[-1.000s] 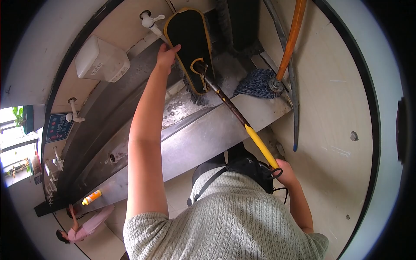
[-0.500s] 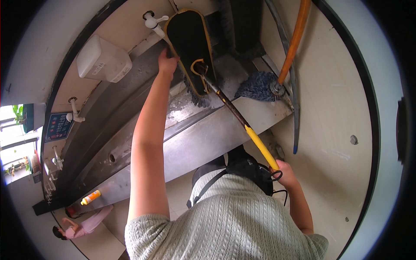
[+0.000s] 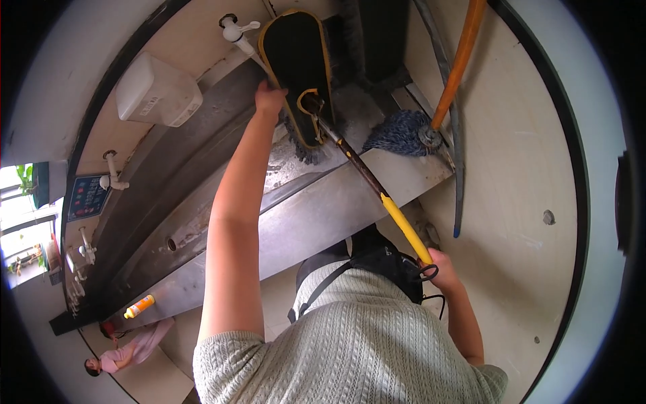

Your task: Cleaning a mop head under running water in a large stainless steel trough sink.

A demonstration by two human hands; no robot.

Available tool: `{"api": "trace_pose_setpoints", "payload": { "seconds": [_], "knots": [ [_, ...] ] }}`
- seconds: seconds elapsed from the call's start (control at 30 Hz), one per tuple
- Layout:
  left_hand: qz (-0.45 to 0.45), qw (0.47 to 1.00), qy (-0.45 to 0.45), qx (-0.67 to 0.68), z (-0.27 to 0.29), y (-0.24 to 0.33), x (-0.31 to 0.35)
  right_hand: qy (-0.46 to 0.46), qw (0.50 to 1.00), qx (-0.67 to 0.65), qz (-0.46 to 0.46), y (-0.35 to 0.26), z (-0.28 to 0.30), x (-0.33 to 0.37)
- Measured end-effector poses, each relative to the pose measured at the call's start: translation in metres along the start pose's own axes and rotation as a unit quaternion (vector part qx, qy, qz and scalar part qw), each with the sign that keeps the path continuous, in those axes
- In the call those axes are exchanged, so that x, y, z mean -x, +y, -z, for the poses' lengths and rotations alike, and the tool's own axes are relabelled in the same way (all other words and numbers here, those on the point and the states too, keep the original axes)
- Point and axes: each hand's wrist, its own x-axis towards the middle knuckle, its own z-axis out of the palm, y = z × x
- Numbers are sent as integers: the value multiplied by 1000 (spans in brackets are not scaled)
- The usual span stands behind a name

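A flat dust mop [image 3: 293,50] with a long black head and yellow edging lies tilted over the metal trough, grey fringe showing beneath it. Its handle, worn dark metal with a yellow sleeve [image 3: 404,225], slants down to my right hand [image 3: 441,269], which is closed around the end by a black loop. My left hand [image 3: 271,101] is at the head's left edge, a digit over the yellow trim; its other fingers are partly hidden. Just above is a white tap [image 3: 239,32]. A pale streak runs from its spout toward the mop; I cannot tell if it is water.
A string mop [image 3: 404,133] with an orange handle [image 3: 457,67] rests at the trough's right end, beside a dark bent strip [image 3: 457,168]. The metal trough [image 3: 303,232] stretches left, with an orange bottle [image 3: 139,307] on its rim. A person in pink [image 3: 131,350] is farther off.
My left hand has shifted slightly right and down along the mop head's edge. A pale streak now shows below the tap spout. My right hand stays on the handle.
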Motion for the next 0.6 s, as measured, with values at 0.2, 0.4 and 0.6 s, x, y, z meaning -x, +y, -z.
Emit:
{"api": "trace_pose_setpoints", "payload": {
  "seconds": [0.2, 0.4, 0.6],
  "knots": [
    [21, 998, -37, 38, 14, 23, 5, -11, 999, 23, -32, 0, -1, 2],
    [75, 992, -95, 44, 16, 53, 17, -10, 999, 21, -34, 13, -5, 7],
    [88, 992, -81, 49, 15, 42, 14, -20, 999, 22, -40, 0, 0, 9]
  ]
}}
